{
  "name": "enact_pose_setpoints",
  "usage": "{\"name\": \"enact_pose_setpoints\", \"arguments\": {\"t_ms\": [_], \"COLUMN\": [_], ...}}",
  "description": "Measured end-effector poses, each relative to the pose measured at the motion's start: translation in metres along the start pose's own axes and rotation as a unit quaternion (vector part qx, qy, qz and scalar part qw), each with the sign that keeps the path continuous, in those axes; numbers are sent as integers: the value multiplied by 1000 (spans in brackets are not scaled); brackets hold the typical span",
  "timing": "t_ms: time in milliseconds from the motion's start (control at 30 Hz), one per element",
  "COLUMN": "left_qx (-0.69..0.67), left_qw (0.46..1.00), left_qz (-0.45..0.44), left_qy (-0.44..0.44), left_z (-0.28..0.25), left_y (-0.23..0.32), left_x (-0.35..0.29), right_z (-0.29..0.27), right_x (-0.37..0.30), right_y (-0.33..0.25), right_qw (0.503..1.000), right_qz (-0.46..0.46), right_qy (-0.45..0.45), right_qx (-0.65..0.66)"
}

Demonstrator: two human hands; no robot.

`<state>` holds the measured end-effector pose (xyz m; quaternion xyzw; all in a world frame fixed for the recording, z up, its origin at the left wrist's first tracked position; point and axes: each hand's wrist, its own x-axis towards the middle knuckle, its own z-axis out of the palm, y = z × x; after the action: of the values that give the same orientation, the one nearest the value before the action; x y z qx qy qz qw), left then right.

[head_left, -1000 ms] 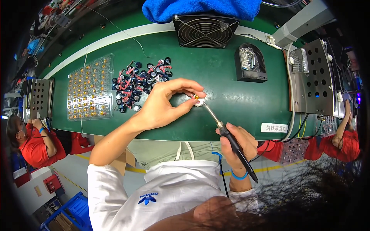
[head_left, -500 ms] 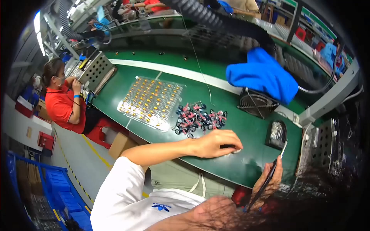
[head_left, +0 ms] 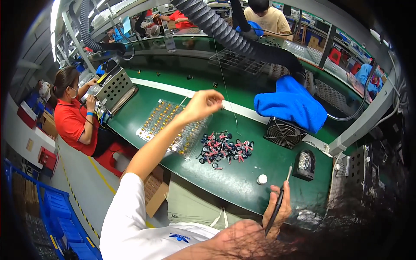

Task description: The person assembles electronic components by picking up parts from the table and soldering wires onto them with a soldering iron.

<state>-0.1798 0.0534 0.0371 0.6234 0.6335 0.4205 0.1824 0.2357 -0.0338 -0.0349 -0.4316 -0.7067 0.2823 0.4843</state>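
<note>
In the head view, the pile of small round parts with reddish wires is taken as the landmark. It is spread on the green table, and the wired parts are lying there loosely, one over another. To the left of the pile, a clear tray with rows of yellowish pieces is set. To the right of the pile and nearer to the body, a white round piece is seen on the table, touched by nothing.

The left hand is stretched beyond the pile, slightly to its left, near the white strip at the far side. Its fingers are curled; whether something small is pinched in them cannot be told. By the right hand, to the right of the pile, a soldering iron is grasped, with its tip pointed up and away from every part.

It seems that the step in hand is a reach by the left hand, while the iron is only kept ready. For the next move, a light fingertip grip is probably called for, and the possibly hot tip should be held clear of fingers and wires.
</note>
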Motion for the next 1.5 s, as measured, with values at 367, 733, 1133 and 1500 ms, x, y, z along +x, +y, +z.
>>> {"name": "enact_pose_setpoints", "arguments": {"t_ms": [367,733,1133,1500], "left_qx": [135,192,-108,-119], "left_qw": [984,973,968,924], "left_qz": [51,120,129,133], "left_qy": [-105,-40,-189,-337], "left_z": [15,31,90,120], "left_y": [26,26,108,103], "left_x": [-48,-71,-91,-80], "right_z": [-1,-1,-3,6], "right_x": [-3,-3,-12,-1], "right_y": [4,7,3,6], "right_qw": [998,993,999,992], "right_qz": [-47,-110,-48,-120], "right_qy": [42,45,16,32], "right_qx": [4,-7,18,12]}}
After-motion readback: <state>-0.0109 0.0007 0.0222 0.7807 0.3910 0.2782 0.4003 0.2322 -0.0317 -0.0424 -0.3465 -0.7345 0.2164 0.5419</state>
